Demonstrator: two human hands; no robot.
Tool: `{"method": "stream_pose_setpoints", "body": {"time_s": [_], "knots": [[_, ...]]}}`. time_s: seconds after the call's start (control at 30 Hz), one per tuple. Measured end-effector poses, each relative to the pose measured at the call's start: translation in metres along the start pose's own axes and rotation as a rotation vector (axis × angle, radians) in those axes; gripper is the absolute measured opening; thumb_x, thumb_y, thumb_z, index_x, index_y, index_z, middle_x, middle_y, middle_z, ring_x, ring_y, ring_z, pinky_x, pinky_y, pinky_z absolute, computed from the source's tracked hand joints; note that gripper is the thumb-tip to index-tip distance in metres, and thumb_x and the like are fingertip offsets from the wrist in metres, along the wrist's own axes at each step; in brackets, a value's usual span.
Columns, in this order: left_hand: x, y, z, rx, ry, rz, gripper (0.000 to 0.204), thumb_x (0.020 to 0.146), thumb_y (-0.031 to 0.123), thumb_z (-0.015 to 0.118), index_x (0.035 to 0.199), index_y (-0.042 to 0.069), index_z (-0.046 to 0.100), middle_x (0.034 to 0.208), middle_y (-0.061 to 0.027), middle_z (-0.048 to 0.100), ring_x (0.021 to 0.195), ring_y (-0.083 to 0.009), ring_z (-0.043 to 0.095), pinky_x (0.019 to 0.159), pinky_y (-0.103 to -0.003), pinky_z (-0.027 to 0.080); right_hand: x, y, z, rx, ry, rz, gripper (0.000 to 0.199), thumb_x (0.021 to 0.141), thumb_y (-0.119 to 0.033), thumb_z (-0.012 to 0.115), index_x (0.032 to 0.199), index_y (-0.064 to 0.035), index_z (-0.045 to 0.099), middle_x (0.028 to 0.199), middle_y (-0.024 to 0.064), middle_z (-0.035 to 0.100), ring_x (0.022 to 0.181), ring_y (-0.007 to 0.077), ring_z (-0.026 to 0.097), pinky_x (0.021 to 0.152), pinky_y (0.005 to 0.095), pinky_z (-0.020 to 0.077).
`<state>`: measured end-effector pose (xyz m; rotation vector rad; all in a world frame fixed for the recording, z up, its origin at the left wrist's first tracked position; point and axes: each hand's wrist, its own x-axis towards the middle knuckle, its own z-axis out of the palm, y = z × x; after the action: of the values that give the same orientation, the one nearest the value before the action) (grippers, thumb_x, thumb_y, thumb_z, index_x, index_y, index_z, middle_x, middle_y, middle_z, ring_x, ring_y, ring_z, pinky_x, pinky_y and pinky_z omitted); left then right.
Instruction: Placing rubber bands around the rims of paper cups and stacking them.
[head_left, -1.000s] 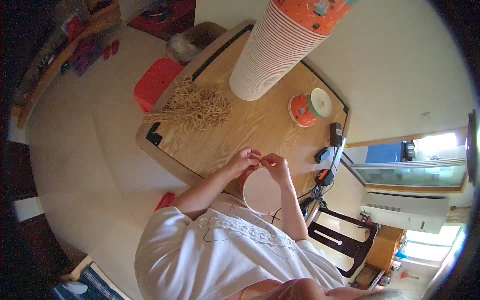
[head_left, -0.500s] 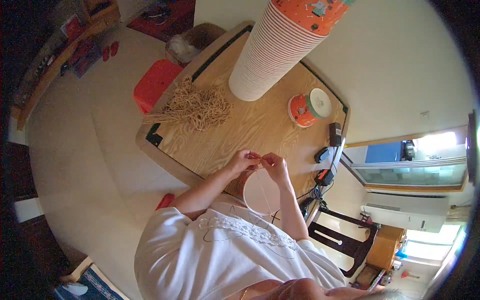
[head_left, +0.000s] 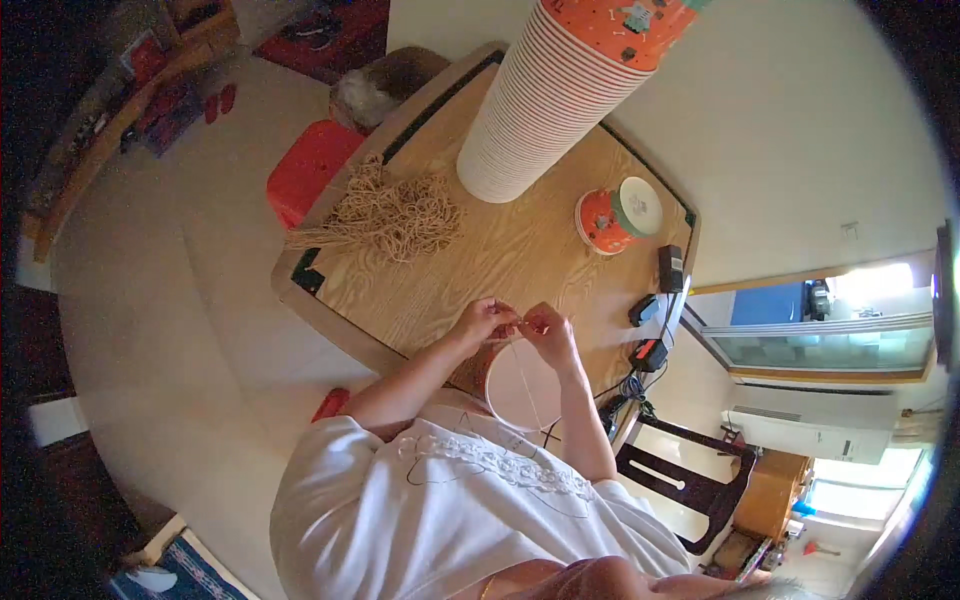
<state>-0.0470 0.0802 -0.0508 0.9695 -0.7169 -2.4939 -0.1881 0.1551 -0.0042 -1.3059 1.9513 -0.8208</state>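
Note:
Both my hands meet over the near edge of a wooden table [head_left: 520, 250]. My left hand [head_left: 482, 320] and my right hand [head_left: 545, 328] pinch a thin rubber band [head_left: 522, 370] between their fingertips, stretched across the mouth of a white paper cup [head_left: 522, 392] just below them. A loose heap of tan rubber bands [head_left: 395, 213] lies on the table to the left, well beyond my left hand.
A tall stack of white paper cups with an orange top [head_left: 560, 90] stands at the table's far side. One orange cup [head_left: 612, 213] lies on its side further right. Black chargers and cables [head_left: 655, 300] sit at the right edge. A red stool [head_left: 310, 170] stands beside the table.

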Motion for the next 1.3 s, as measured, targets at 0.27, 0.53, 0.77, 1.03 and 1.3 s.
{"method": "stream_pose_setpoints", "body": {"time_s": [0.27,0.53,0.77,1.03,1.3], "knots": [[-0.004,0.004,0.004,-0.064,0.016,-0.007,0.009,0.078,0.007,0.058,0.085,0.004,0.053,0.072,-0.0065,0.059,0.06,-0.0145,0.057,0.054,-0.025,0.049,0.0,-0.002,0.0,0.014,0.002,-0.015,0.01,0.075,-0.014,0.061,0.08,-0.0053,0.059,0.065,0.0067,0.059,0.059,0.0126,0.056,0.055,0.0279,0.0447],[0.001,-0.002,-0.001,0.018,-0.015,-0.005,0.009,0.08,0.014,0.056,0.085,0.007,0.054,0.074,-0.0031,0.058,0.063,-0.0124,0.056,0.058,-0.026,0.049,-0.003,-0.015,0.003,-0.004,0.037,-0.005,0.008,0.077,-0.01,0.057,0.082,-0.005,0.061,0.051,-0.0018,0.047,0.048,0.0046,0.039,0.044,0.0222,0.0332],[0.0,-0.002,0.0,0.002,-0.016,0.001,0.009,0.08,0.015,0.056,0.085,0.008,0.054,0.075,-0.0033,0.059,0.063,-0.0125,0.056,0.058,-0.027,0.049,-0.002,-0.007,0.002,-0.104,0.043,-0.032,0.011,0.078,-0.017,0.059,0.084,-0.0079,0.061,0.068,0.0096,0.061,0.06,0.0179,0.058,0.056,0.0307,0.0455],[-0.007,0.005,0.0,0.071,0.023,-0.007,0.011,0.079,0.019,0.057,0.086,0.011,0.054,0.078,-0.0014,0.059,0.065,-0.0123,0.056,0.059,-0.026,0.048,-0.001,-0.007,0.004,-0.053,0.048,0.009,0.008,0.076,-0.007,0.058,0.081,-0.0018,0.062,0.071,0.0062,0.061,0.066,0.0117,0.056,0.062,0.0259,0.045],[-0.007,0.002,0.007,0.221,-0.024,0.125,0.021,0.077,0.017,0.063,0.093,0.008,0.054,0.078,-0.0029,0.06,0.065,-0.0121,0.056,0.056,-0.025,0.047,-0.001,-0.008,0.003,-0.079,0.038,-0.017,0.009,0.077,-0.008,0.059,0.082,-0.0015,0.062,0.071,0.0069,0.061,0.066,0.0123,0.057,0.061,0.0258,0.0451]]}}
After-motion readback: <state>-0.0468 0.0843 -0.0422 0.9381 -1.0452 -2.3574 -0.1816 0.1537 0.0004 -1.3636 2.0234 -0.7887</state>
